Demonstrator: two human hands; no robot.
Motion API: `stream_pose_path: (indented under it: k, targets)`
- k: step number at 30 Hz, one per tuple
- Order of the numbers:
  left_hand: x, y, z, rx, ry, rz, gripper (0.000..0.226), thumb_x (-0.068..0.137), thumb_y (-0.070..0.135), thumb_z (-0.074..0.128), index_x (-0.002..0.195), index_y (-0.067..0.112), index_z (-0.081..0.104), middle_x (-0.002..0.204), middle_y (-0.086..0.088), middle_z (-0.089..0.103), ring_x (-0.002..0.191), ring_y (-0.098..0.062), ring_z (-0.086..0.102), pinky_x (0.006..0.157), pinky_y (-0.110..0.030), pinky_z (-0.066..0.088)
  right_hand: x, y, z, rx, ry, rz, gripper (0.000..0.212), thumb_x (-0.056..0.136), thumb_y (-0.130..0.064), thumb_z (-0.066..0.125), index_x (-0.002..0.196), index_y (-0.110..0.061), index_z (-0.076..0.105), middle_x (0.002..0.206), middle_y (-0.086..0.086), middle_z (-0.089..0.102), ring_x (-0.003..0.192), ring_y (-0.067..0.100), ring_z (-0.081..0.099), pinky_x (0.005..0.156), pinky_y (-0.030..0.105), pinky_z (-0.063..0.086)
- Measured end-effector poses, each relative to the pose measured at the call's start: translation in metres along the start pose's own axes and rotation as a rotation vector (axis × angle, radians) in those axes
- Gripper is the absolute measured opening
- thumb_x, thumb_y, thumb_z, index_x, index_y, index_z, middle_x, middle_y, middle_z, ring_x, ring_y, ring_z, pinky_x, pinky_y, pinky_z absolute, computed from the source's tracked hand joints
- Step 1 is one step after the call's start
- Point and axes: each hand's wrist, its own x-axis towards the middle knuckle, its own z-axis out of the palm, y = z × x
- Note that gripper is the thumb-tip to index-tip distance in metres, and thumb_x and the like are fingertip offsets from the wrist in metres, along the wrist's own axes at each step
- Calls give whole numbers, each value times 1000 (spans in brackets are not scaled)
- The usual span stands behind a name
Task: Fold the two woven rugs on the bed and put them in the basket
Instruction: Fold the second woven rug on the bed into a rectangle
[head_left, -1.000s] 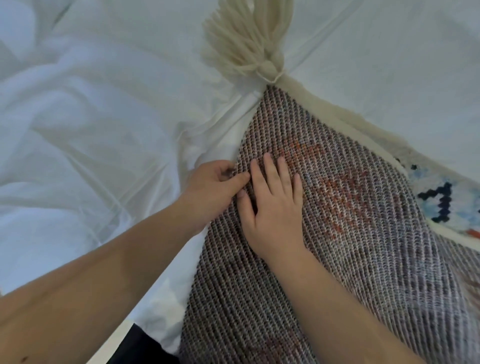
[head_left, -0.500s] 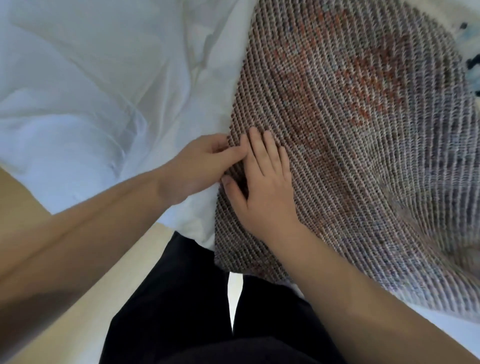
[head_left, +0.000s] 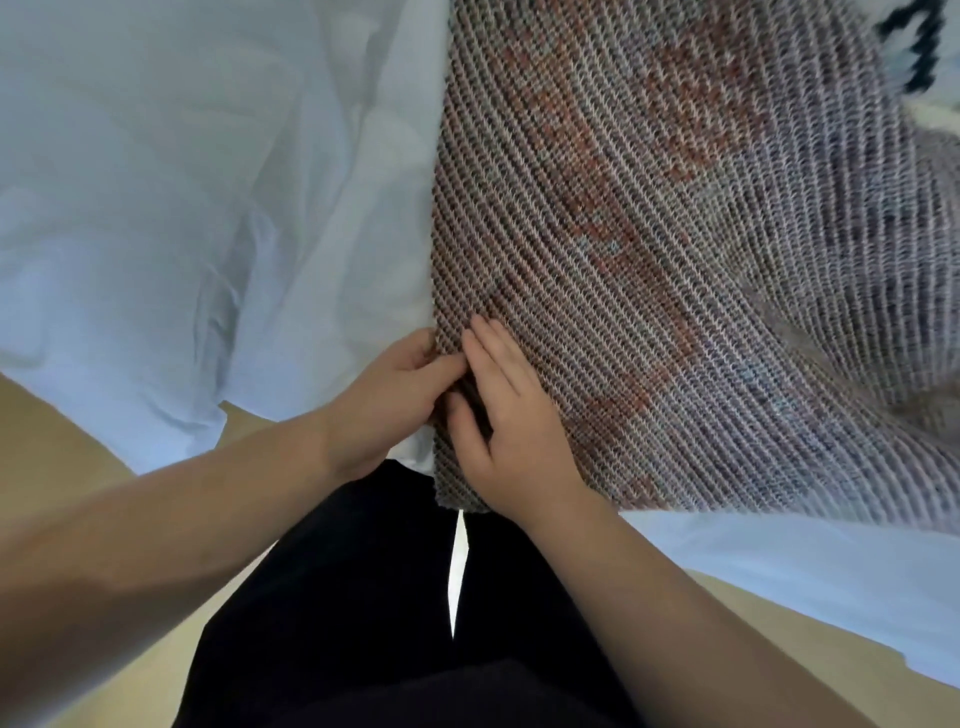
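Note:
A woven rug (head_left: 675, 249) lies underside up on the white bed sheet (head_left: 182, 208), grey-brown weave with faded orange patches. Its patterned face with dark blue motifs peeks out at the top right corner (head_left: 914, 47). My left hand (head_left: 384, 400) pinches the rug's left edge near its bottom corner, thumb on top. My right hand (head_left: 509, 431) rests on the rug just beside it, thumb tucked at the same edge and fingers spread over the weave. The rug's near corner hangs over the bed's edge. Only one rug is distinguishable, and no basket shows.
My dark trousers (head_left: 363, 597) stand against the bed's near edge. Tan floor (head_left: 62, 441) shows at the lower left and lower right. The sheet is rumpled to the left of the rug.
Both hands have slid down the rug's left edge toward my body, to its near corner. The view tipped down, so the cream tassels left the frame and my legs and floor appeared.

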Motion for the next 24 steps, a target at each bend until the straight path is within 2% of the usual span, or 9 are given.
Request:
stream_pose_path:
  k: [2,5,9,13,15,17,19,22,24]
  targets:
    - [-5,-11,4,-8,-35,-47,27,100,14,49,124,16,63,113,-3,73,105,-15,69,88,-31,54,-7,2,2,49,-7,9,54,95,-19,46,143,6,43,153,18,39,146,28,32,120,37,26]
    - [-11,-28,14,83,7,-111,25,101,12,45,109,13,69,90,-2,75,87,-16,69,68,-25,53,-17,6,5,60,-60,-21,57,92,-17,43,143,7,44,153,19,40,146,28,31,122,31,22]
    - [-10,-34,18,225,113,-56,26,102,13,46,92,12,70,84,-3,75,86,-16,69,73,-27,52,-28,14,11,-39,-66,-84,54,93,-21,43,139,8,49,148,20,47,143,32,36,120,41,28]
    - [-22,-38,23,210,163,-14,23,102,19,52,91,15,72,81,2,76,77,-9,70,64,-22,53,-39,14,12,-187,-60,-98,57,95,-34,41,139,1,52,148,14,49,143,28,38,120,47,23]
    - [-26,-43,22,127,202,-48,22,102,23,53,102,11,72,93,-6,78,89,-16,72,73,-28,56,-45,13,13,-216,-68,-95,60,96,-40,40,141,-3,51,150,10,48,144,24,36,122,45,15]
    - [-33,-49,21,45,209,-119,31,101,31,53,115,9,70,110,-11,74,105,-25,68,89,-39,49,-48,12,16,-155,-88,-79,63,95,-44,39,144,-4,48,152,9,45,146,23,32,123,44,13]
    - [-38,-58,23,-7,142,-193,35,102,34,48,124,14,67,121,-8,71,114,-27,64,91,-40,47,-51,13,18,-65,-123,-55,67,95,-45,38,147,-3,42,155,10,39,148,22,26,124,43,11]
    - [-47,-66,25,-13,74,-228,37,104,31,41,125,13,64,104,-5,75,89,-14,67,70,-27,52,-60,11,23,-29,-184,-56,71,95,-47,36,150,-3,35,160,9,29,151,19,16,124,38,3]
    - [-50,-68,16,30,109,-171,33,105,33,43,112,11,67,82,-4,72,66,-13,63,56,-24,50,-62,4,25,-22,-205,-53,71,96,-48,34,152,-4,33,161,8,26,152,17,12,124,36,1]
